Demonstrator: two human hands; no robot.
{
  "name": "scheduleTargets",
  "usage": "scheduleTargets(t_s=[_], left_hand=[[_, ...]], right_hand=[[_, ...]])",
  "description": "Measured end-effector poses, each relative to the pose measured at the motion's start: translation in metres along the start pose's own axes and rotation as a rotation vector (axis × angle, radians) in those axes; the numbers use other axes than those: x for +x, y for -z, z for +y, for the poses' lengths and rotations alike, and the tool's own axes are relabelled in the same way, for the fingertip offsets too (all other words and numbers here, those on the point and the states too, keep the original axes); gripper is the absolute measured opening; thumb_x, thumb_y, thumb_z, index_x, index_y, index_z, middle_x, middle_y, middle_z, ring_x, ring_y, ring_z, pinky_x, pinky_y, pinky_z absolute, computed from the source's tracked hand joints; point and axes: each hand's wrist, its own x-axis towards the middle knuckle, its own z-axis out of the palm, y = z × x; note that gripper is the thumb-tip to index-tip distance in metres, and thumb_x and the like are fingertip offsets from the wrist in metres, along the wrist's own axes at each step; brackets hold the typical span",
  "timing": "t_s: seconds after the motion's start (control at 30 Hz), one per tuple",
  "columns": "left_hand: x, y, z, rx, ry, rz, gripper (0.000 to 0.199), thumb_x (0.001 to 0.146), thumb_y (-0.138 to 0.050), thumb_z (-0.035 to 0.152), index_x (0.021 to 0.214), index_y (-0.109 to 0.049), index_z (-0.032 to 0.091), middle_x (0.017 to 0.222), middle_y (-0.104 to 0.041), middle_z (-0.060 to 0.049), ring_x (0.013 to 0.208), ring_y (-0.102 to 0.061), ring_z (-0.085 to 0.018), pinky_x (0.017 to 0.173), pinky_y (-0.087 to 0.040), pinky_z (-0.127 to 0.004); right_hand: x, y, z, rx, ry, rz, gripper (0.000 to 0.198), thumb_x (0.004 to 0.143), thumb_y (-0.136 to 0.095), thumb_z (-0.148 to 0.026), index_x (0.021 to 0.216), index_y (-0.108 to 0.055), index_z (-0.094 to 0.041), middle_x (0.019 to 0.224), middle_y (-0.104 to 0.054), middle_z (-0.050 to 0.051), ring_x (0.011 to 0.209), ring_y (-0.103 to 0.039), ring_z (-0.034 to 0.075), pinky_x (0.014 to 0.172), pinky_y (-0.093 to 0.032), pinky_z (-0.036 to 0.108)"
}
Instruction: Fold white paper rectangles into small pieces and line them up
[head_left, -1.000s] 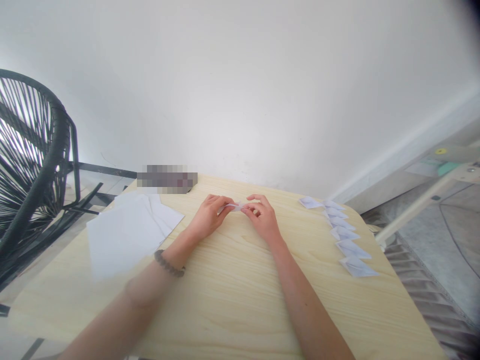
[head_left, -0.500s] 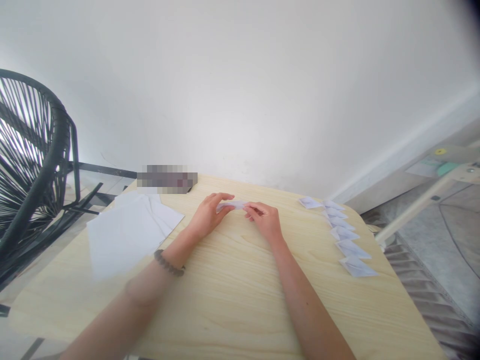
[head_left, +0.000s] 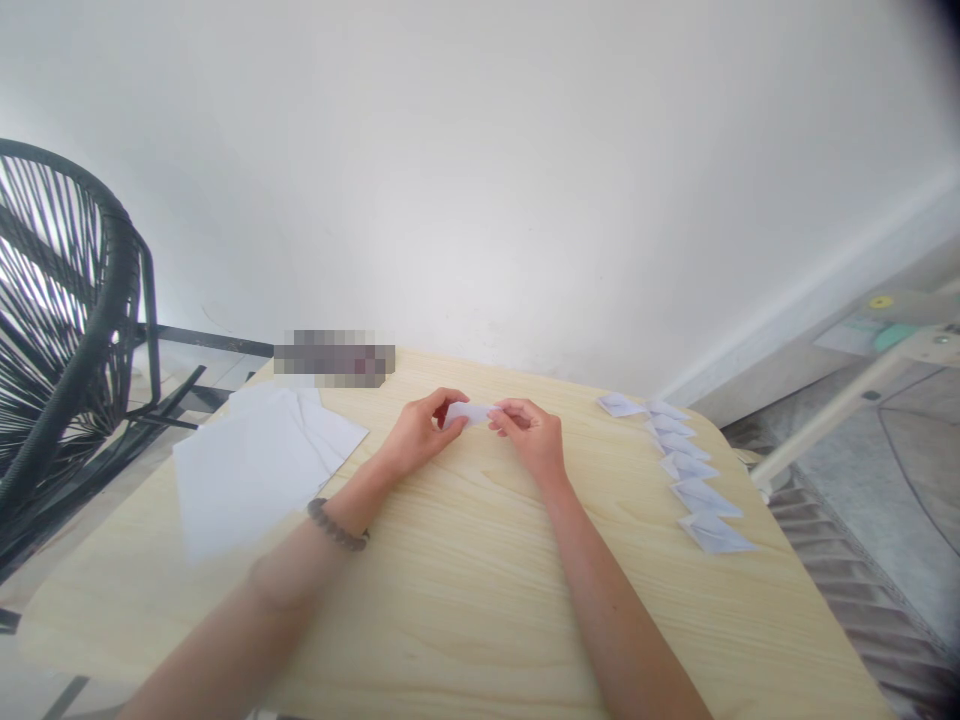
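Between my two hands, over the far middle of the wooden table (head_left: 465, 600), is a small folded piece of white paper (head_left: 471, 412). My left hand (head_left: 421, 428) pinches its left end between thumb and fingers; a dark beaded bracelet (head_left: 337, 525) circles that wrist. At the paper's right end my right hand (head_left: 531, 435) is closed, its thumb and fingertips on the edge. The fingers cover both ends of the piece, so its full shape is hidden. Several folded white paper pieces (head_left: 705, 497) lie in a row along the table's right side.
Loose white paper sheets (head_left: 247, 460) overlap on the left of the table. Behind them sits a blurred-out dark object (head_left: 334, 360). A black woven chair (head_left: 112, 250) stands at the left, a white wall (head_left: 480, 180) rises behind, and a pale metal frame (head_left: 832, 410) is at the right.
The folded paper has tilted, showing more of its flat face. My left fingers have curled in closer round its left end. My right hand has shifted only slightly.
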Motion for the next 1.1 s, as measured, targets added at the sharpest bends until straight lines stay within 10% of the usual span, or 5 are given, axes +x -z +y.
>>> scheduleTargets(t_s=[0.47, 1.1], left_hand=[[0.0014, 0.0064, 0.0048, -0.280, 0.193, -0.248, 0.035, 0.076, -0.047, 0.043, 0.085, -0.063, 0.013, 0.076, -0.064, -0.004, 0.063, -0.054, -0.013, 0.052, -0.038, -0.021], [0.0016, 0.0083, 0.0077, -0.150, 0.174, -0.230, 0.035, 0.076, -0.044, 0.044, 0.081, -0.063, 0.015, 0.072, -0.064, -0.002, 0.060, -0.053, -0.013, 0.050, -0.038, -0.022]], right_hand=[[-0.0035, -0.0004, -0.0033, -0.055, 0.138, -0.212, 0.018, 0.075, -0.055, -0.032, 0.082, -0.065, -0.019, 0.079, -0.066, 0.003, 0.066, -0.064, 0.014, 0.064, -0.054, 0.025], [-0.0038, 0.0016, -0.0054, 0.024, 0.027, -0.310, 0.021, 0.074, -0.054, -0.036, 0.081, -0.064, -0.018, 0.078, -0.064, 0.004, 0.069, -0.064, 0.016, 0.063, -0.054, 0.028]])
